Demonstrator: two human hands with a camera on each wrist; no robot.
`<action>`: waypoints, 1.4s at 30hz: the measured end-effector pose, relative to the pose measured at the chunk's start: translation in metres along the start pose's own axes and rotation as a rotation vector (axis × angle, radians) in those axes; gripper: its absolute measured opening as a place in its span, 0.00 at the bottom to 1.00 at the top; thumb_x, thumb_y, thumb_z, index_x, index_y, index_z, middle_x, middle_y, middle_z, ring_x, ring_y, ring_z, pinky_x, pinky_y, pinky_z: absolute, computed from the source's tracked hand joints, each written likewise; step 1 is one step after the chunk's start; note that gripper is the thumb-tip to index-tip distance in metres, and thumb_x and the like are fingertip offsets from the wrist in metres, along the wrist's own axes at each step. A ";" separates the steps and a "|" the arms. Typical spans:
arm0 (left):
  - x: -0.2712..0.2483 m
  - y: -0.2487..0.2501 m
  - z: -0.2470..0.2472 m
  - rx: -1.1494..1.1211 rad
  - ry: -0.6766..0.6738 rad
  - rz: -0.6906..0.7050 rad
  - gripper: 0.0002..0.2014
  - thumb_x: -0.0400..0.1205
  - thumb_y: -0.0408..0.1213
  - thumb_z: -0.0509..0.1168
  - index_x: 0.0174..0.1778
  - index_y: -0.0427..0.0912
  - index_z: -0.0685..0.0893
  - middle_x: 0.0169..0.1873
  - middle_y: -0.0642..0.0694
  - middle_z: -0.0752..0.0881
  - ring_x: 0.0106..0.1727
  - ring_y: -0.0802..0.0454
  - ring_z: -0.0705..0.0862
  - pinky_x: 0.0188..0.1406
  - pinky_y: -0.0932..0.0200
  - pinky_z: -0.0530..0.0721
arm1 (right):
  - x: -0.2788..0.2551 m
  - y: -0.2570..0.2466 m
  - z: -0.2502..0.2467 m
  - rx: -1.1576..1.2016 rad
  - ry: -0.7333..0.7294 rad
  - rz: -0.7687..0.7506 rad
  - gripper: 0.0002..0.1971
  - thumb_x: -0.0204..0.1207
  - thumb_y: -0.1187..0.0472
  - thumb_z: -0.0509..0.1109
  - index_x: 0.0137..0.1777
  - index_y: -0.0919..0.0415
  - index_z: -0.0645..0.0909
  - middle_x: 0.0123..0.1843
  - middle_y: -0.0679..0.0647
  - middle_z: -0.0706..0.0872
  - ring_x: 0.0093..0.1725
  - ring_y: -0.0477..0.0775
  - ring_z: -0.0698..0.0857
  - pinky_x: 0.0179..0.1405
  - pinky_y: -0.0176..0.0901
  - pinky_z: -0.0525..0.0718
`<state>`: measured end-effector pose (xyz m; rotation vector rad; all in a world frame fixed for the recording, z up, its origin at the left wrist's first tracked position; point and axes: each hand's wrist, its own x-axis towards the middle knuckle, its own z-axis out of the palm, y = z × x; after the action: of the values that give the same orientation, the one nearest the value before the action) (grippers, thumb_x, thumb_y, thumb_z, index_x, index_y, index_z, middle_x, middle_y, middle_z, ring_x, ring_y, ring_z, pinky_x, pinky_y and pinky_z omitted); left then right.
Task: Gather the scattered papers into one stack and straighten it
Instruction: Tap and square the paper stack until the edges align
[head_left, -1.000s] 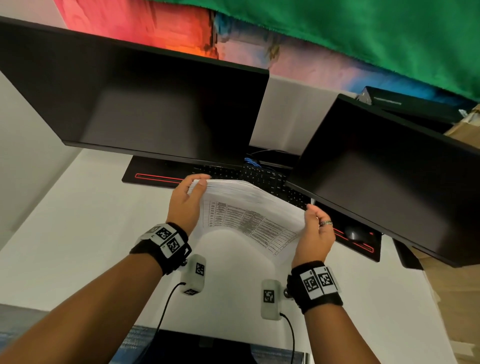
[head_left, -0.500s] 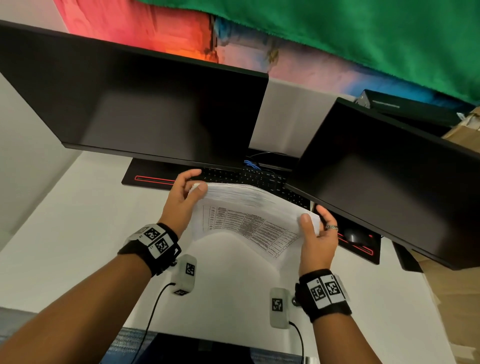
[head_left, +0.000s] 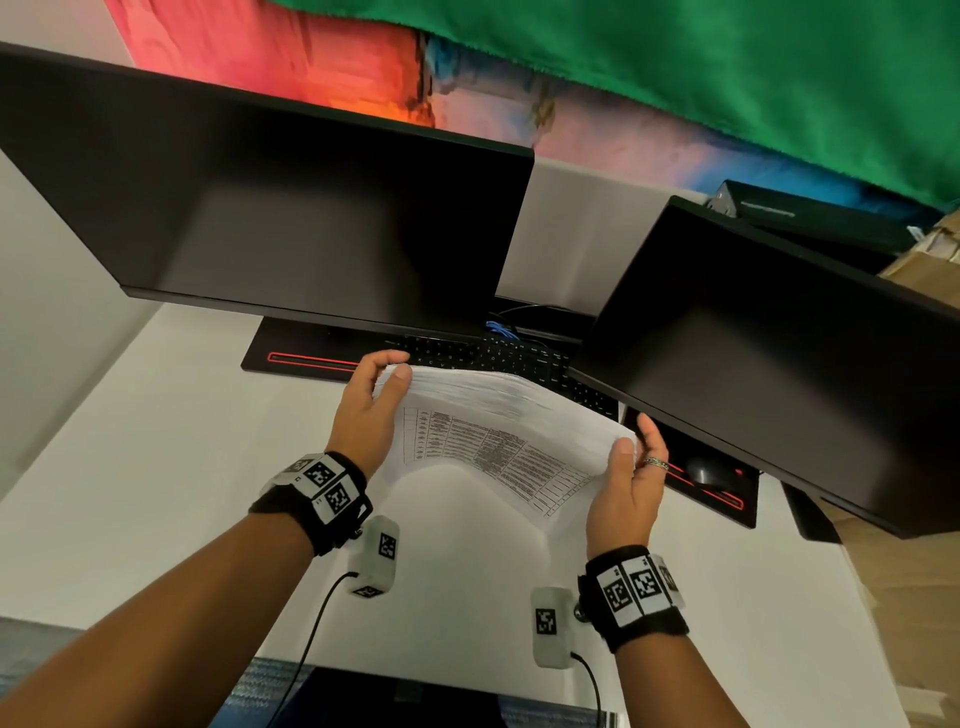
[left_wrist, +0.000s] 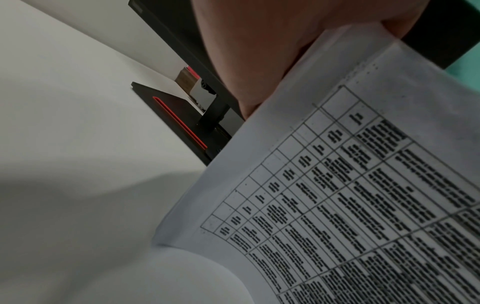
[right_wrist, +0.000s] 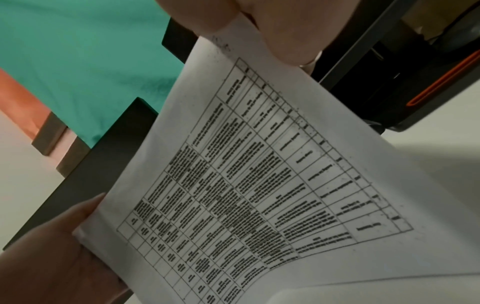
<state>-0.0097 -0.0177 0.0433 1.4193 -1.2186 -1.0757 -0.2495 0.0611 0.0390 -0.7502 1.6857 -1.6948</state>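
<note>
A thick stack of white papers (head_left: 488, 441) with a printed table on its near face stands on edge on the white desk (head_left: 156, 467), bowed toward me. My left hand (head_left: 371, 402) grips its left side, thumb on the near face, fingers behind. My right hand (head_left: 631, 467) holds the right side, thumb on the near face and fingers behind. The left wrist view shows the printed sheet (left_wrist: 350, 195) curving down onto the desk under my palm (left_wrist: 259, 51). In the right wrist view the paper stack (right_wrist: 246, 174) spans between both hands.
Two dark monitors (head_left: 291, 208) (head_left: 769, 374) hang over the back of the desk. A black keyboard (head_left: 498, 358) lies on a black mat with red trim (head_left: 306, 358) just behind the papers. A mouse (head_left: 704, 473) sits at the right. Cardboard boxes (head_left: 930, 270) stand far right.
Both hands have shifted on the stack's sides; the right hand slid lower with its fingers spread more, and the stack stands bowed between them as before.
</note>
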 end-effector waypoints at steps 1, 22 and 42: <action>0.000 -0.001 0.001 -0.009 0.003 0.004 0.11 0.88 0.45 0.58 0.63 0.48 0.80 0.52 0.58 0.81 0.51 0.61 0.80 0.44 0.64 0.76 | 0.000 -0.001 0.000 0.001 -0.003 0.000 0.17 0.88 0.59 0.59 0.75 0.48 0.72 0.59 0.46 0.81 0.48 0.24 0.82 0.51 0.28 0.80; 0.003 0.026 -0.027 0.560 -0.253 0.235 0.12 0.75 0.43 0.78 0.51 0.56 0.85 0.44 0.60 0.88 0.43 0.62 0.85 0.46 0.59 0.86 | 0.026 -0.033 -0.017 -0.513 -0.339 -0.055 0.10 0.67 0.63 0.84 0.42 0.52 0.86 0.42 0.50 0.90 0.43 0.52 0.91 0.38 0.38 0.90; 0.002 0.059 -0.007 -0.101 -0.274 0.120 0.14 0.79 0.33 0.72 0.61 0.47 0.86 0.52 0.54 0.92 0.56 0.58 0.90 0.55 0.62 0.88 | 0.020 -0.057 0.019 0.104 -0.304 0.180 0.34 0.57 0.64 0.84 0.66 0.55 0.79 0.57 0.50 0.92 0.59 0.49 0.90 0.56 0.45 0.90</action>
<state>-0.0123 -0.0219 0.1022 1.1337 -1.4035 -1.2587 -0.2502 0.0331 0.0958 -0.7415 1.4012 -1.4512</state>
